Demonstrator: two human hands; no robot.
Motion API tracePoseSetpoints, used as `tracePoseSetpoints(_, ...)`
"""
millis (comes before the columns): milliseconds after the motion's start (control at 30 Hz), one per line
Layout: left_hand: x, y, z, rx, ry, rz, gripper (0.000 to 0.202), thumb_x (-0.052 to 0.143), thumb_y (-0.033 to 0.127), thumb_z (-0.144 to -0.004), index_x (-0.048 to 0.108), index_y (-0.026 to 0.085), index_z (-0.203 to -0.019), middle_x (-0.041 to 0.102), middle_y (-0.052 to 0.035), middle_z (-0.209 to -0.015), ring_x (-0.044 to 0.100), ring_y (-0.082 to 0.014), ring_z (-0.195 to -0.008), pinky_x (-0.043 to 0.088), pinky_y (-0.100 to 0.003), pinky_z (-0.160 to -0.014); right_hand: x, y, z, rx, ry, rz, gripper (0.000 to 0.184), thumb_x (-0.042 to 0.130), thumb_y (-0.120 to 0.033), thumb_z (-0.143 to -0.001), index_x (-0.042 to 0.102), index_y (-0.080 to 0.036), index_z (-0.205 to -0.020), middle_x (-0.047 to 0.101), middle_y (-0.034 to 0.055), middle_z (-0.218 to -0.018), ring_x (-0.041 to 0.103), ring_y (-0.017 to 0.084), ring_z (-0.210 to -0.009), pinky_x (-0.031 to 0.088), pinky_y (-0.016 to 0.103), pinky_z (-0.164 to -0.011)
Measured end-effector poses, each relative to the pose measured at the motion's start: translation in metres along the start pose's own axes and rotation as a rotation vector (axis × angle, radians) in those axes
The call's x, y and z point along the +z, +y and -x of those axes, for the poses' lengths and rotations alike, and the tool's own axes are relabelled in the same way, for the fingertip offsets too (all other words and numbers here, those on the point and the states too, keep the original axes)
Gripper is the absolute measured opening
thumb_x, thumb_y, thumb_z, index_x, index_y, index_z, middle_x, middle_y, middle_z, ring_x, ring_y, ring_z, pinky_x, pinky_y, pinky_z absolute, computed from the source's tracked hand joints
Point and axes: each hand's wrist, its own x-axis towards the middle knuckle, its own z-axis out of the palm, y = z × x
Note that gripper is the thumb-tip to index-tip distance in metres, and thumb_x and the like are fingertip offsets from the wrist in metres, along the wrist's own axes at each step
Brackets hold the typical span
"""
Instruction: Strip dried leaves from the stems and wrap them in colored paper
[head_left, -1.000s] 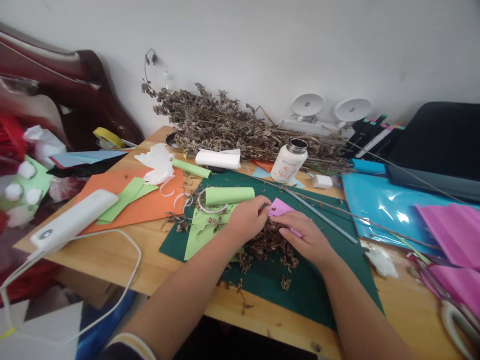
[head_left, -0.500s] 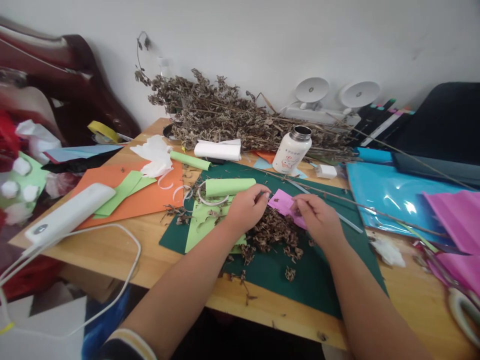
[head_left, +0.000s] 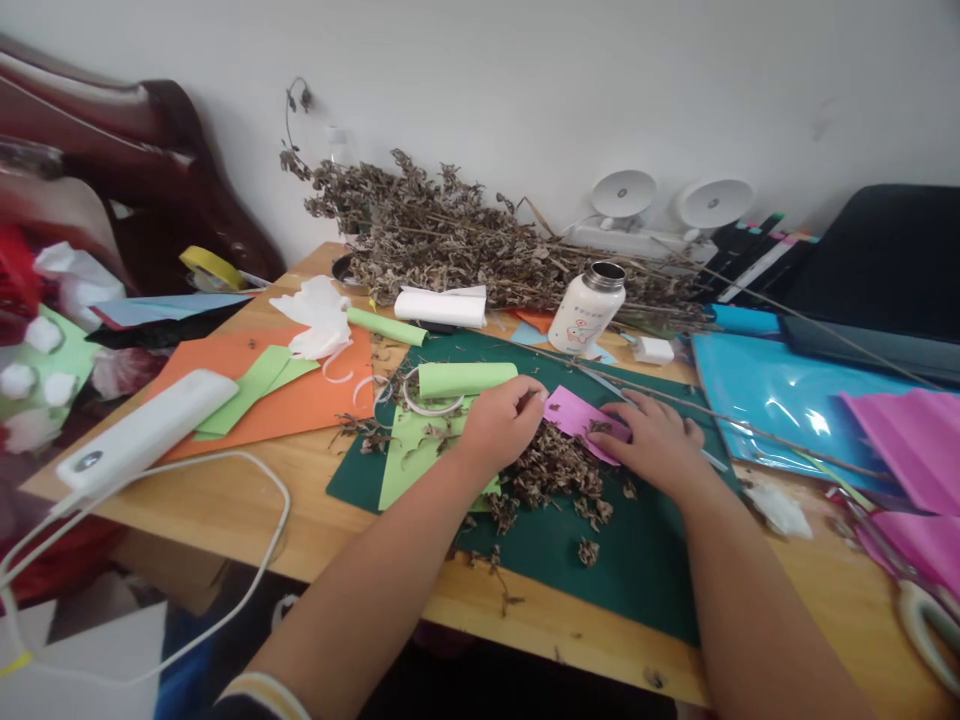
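A small pink paper strip (head_left: 568,412) with bits of dried leaf on it lies on the dark green mat (head_left: 637,570). My left hand (head_left: 501,420) is at its left end, fingers curled in a pinch; what they hold, if anything, I cannot make out. On the strip's right end rests my right hand (head_left: 658,440), fingers stretched out and lowered to the mat, thumb by the paper. A heap of crumbled dried leaves (head_left: 551,470) sits between the hands. Left of it are a light green sheet (head_left: 409,460) and a rolled green paper (head_left: 465,378).
Behind the mat stand an uncapped white bottle (head_left: 587,310) and a large bundle of dried stems (head_left: 450,235). A long twig (head_left: 720,408) crosses the mat's right side. Scissors (head_left: 915,600) lie at right, a white handheld device (head_left: 146,435) with a cord at left.
My right hand has gone from a pinch above the strip to lying with its fingers spread to the right. The left hand keeps its pinch. The view has shifted slightly.
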Motion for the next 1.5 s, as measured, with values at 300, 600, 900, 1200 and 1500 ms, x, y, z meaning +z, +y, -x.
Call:
tracePoseSetpoints(300,-0.001,0.001,0.001,0.005,-0.031,0.000,0.022,0.034,0.029,-0.078,0.053,0.020,-0.081,0.053,0.0016,-0.066,0.048,-0.0107,-0.061,0.037,-0.022,-0.057,-0.009,-0.011,0.000,-0.085,0.027,-0.108,0.005,0.050,-0.026,-0.066,0.052,-0.022,-0.068,0.058,0.0037,-0.097,0.048,0.027,-0.093,0.029,0.053,-0.079)
tracePoseSetpoints(600,-0.002,0.001,-0.002,0.257,-0.170,-0.258,0.029,0.040,0.040,-0.076,0.056,0.020,-0.089,0.059,-0.0031,-0.087,0.050,-0.0164,-0.082,0.036,-0.029,-0.072,-0.020,-0.031,0.011,-0.367,0.193,-0.415,0.010,0.046,-0.028,-0.073,0.051,-0.020,-0.076,0.057,0.0034,-0.069,0.053,0.016,-0.065,0.042,0.028,-0.057)
tracePoseSetpoints(900,-0.005,0.001,0.004,0.545,0.222,-0.281,0.014,0.045,0.024,-0.074,0.057,0.019,-0.073,0.062,0.0000,-0.068,0.051,-0.0114,-0.067,0.034,-0.028,-0.067,-0.010,-0.031,0.008,-0.455,0.312,-0.484,0.024,0.042,-0.008,-0.067,0.050,-0.020,-0.086,0.055,0.0068,-0.088,0.050,0.020,-0.085,0.041,0.037,-0.075)
tracePoseSetpoints(1200,-0.003,0.001,0.003,0.500,0.184,-0.258,0.022,0.037,0.024,-0.077,0.055,0.016,-0.067,0.057,-0.0023,-0.057,0.048,-0.0130,-0.057,0.035,-0.027,-0.058,-0.013,-0.033,0.013,-0.402,0.324,-0.618,0.036,0.048,-0.028,-0.070,0.044,-0.017,-0.104,0.054,0.0092,-0.095,0.051,0.021,-0.087,0.042,0.035,-0.073)
tracePoseSetpoints(1500,0.001,0.004,0.003,0.281,0.065,-0.188,0.027,0.034,0.029,-0.080,0.058,0.018,-0.074,0.062,-0.0013,-0.067,0.053,-0.0123,-0.059,0.036,-0.023,-0.055,-0.015,-0.041,0.016,-0.035,0.424,-0.827,0.014,0.049,-0.032,-0.071,0.055,-0.019,-0.072,0.056,-0.0001,-0.061,0.049,0.012,-0.052,0.039,0.024,-0.048)
